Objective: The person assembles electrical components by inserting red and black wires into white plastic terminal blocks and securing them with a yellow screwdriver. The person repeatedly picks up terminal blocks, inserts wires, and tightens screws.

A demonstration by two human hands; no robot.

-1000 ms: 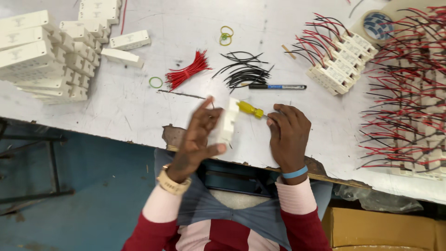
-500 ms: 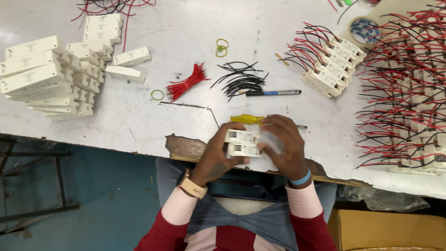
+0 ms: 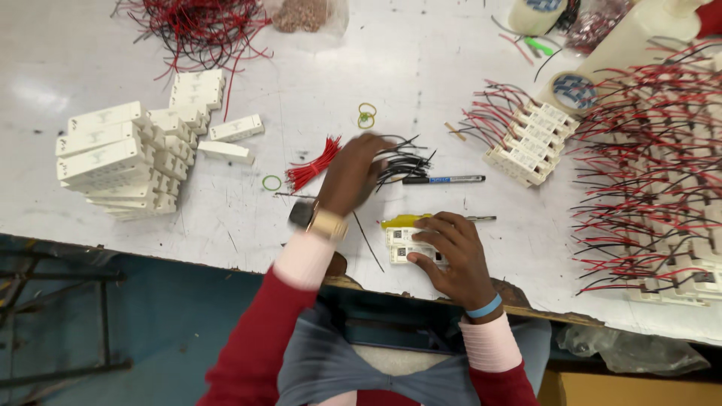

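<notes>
The left hand [image 3: 359, 171] is stretched out over the white counter [image 3: 421, 68], its fingers bent down onto the bundle of short black wires [image 3: 402, 159]; it is blurred, so whether it has closed on any wire cannot be told. Just to its left lies a bundle of short red wires [image 3: 312, 164], and a green rubber band [image 3: 271, 183] sits beside that. A wristwatch [image 3: 320, 219] is on the left wrist.

The right hand [image 3: 451, 252] rests near the front edge of the counter, fingers curled loosely over a small white plastic block [image 3: 402, 244] with dark printed labels; it presses the block down on the counter rather than lifting it. Touching the far side of the block is a screwdriver with a yellow handle [image 3: 402, 221], its shaft pointing right. A blue band [image 3: 483, 309] circles the right wrist.

A pen [image 3: 444, 180] lies just beyond the black wires. At the left stands a stack of long white cases [image 3: 113, 162], with two loose ones near it. At the right a row of white blocks fitted with red and black wires [image 3: 526, 143] sits near a roll of tape [image 3: 573, 90], and many more wired blocks [image 3: 654, 188] cover the far right. A tangle of red wire [image 3: 195, 22] lies at the far edge
</notes>
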